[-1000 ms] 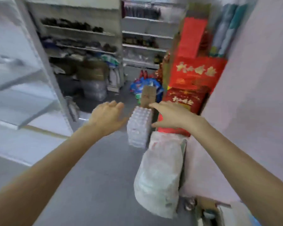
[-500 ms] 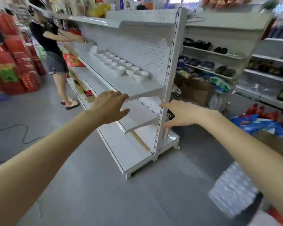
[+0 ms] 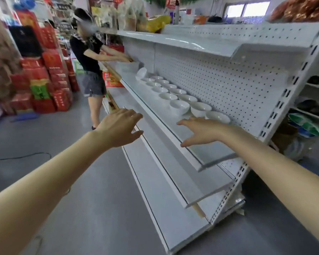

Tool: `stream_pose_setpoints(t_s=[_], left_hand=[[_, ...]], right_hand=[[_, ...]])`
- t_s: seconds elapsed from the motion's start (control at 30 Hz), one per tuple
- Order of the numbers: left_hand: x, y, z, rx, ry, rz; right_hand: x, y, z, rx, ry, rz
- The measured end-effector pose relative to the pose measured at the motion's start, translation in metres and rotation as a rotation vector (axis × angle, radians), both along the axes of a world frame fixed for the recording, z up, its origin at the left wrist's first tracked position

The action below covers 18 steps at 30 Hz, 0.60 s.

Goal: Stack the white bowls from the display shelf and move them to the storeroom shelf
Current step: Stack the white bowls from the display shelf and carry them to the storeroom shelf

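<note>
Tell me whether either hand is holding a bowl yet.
No, the left hand and the right hand are both open with spread fingers, and the white bowls sit on the display shelf.

The bowls [image 3: 179, 106] are plain glossy white. The display shelf [image 3: 210, 153] that carries them has pale grey-white boards. The back panel [image 3: 219, 76] behind them is white, dotted with an even grid of small dark holes, and the upright [image 3: 276, 107] at the shelf's right end shows paired dark slots. The floor [image 3: 99, 199] is flat grey, crossed by a thin black cable [image 3: 26, 156]. The stacked boxes [image 3: 52, 61] are red, one of them green [image 3: 40, 91]. A person [image 3: 87, 54] wears a black top and grey shorts [image 3: 93, 85].
</note>
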<state>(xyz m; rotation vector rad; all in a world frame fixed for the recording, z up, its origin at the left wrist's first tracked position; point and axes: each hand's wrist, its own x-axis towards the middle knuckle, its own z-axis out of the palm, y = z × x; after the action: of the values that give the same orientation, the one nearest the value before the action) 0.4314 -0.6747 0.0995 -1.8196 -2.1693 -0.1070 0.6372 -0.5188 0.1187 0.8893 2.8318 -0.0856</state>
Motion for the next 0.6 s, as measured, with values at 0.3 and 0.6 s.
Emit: stream_pose_setpoints(t_s=[0.3,0.6], left_hand=[[-0.211,0.124,0.032,-0.025,-0.048,-0.085],[-0.331,0.234,-0.011,-0.081,-0.021,-0.193]], right_hand=[[-0.176,0.113,0.021,-0.035,-0.013,-0.114],[-0.298,0.230,-0.009,-0.072,-0.040,-0.172]])
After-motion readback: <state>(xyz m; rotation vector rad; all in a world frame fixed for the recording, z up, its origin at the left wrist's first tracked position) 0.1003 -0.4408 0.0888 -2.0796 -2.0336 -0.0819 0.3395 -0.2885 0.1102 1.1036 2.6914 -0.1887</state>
